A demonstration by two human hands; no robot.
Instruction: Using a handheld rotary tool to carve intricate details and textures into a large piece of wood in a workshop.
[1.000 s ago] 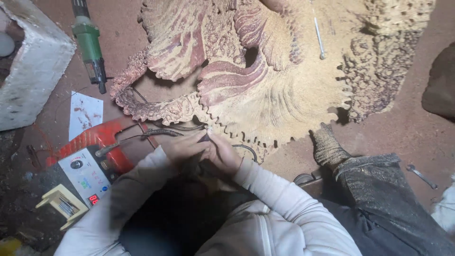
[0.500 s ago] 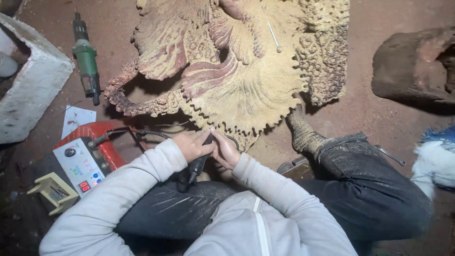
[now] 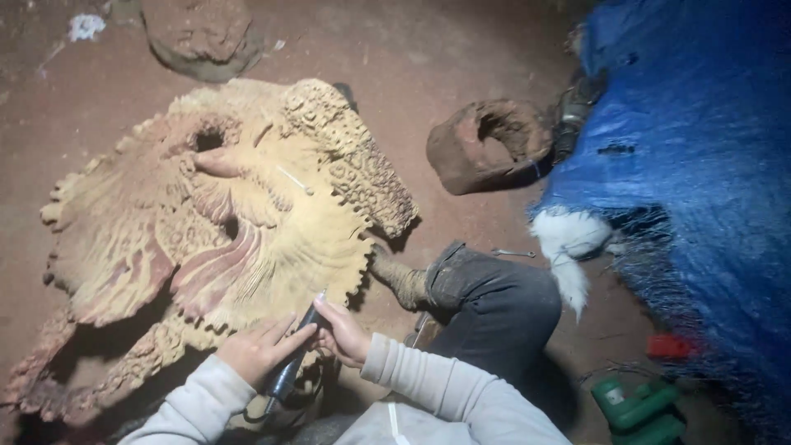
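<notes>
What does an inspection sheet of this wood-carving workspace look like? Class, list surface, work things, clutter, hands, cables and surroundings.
Surface: reddish dirt floor.
Work things: large carved wood slab, lying flat; dark handheld carving tool, tip at the slab's near edge.
Clutter: hollowed wood chunk; green power tool; small wrench.
Hands: left hand and right hand both grip the tool.
Cables: cord trails from the tool's rear.
Surroundings: blue tarp at right.
</notes>
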